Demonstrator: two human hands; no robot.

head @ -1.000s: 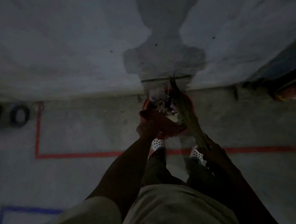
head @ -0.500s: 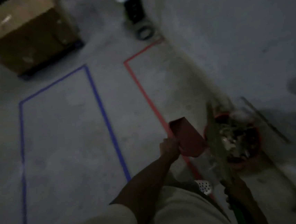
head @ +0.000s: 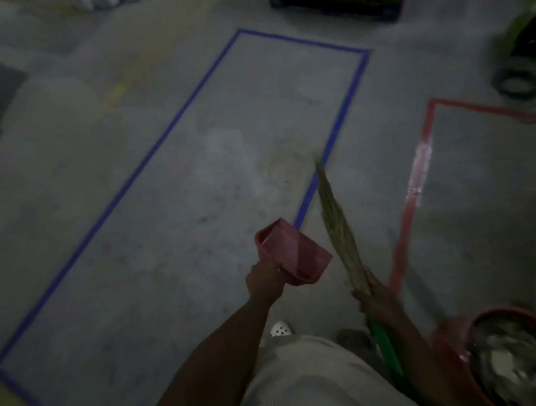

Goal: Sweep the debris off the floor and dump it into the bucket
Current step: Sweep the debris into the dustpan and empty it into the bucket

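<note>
The floor (head: 193, 193) shows no clear debris, though blur may hide bits. The left grip (head: 264, 283) clasps a pink dustpan (head: 292, 252) that looks empty. The right grip (head: 376, 300) holds the broom (head: 337, 225), bristles raised. The bucket (head: 447, 346), far right, holds debris (head: 511, 359), so the task is probably nearly done.

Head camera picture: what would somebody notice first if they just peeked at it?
Near the middle, the left hand holds up a pink dustpan, and just to its right the right hand grips a straw broom. A big blue tape rectangle stretches across the grey floor beyond them. A red bucket full of debris sits in the bottom right corner.
</note>
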